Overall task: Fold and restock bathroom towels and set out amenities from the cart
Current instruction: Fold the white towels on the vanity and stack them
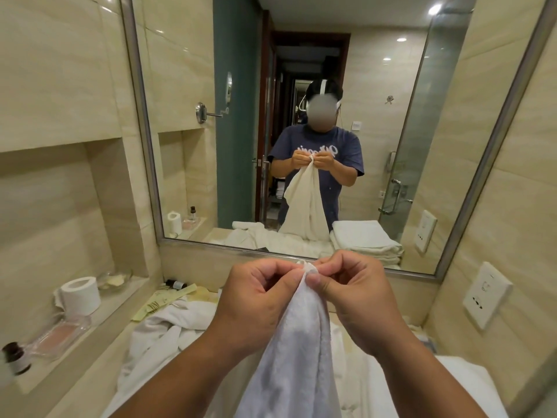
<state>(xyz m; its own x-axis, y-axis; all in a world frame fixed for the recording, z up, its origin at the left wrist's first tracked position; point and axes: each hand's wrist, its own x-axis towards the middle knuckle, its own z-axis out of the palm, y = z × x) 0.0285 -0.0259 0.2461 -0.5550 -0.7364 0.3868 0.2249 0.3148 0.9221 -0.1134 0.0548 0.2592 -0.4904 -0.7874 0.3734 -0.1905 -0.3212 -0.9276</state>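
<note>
A white towel (297, 342) hangs lengthwise in front of me, held up by its top edge over the vanity counter. My left hand (253, 300) pinches the towel's top corner from the left, fingers curled. My right hand (358, 297) pinches the same bunched corner from the right, so both hands meet at the top. Below lie more crumpled white towels (168, 333) on the counter. A stack of folded towels shows in the mirror (364, 239). Cream amenity packets (168, 297) lie at the counter's back left.
A wall niche at left holds a toilet roll (80, 295), a clear tray (58, 334), a glass dish (114, 279) and a small dark bottle (15, 357). Another small bottle (176, 284) lies on the counter. A wall socket (486, 294) is at right. The mirror (301, 116) fills the wall ahead.
</note>
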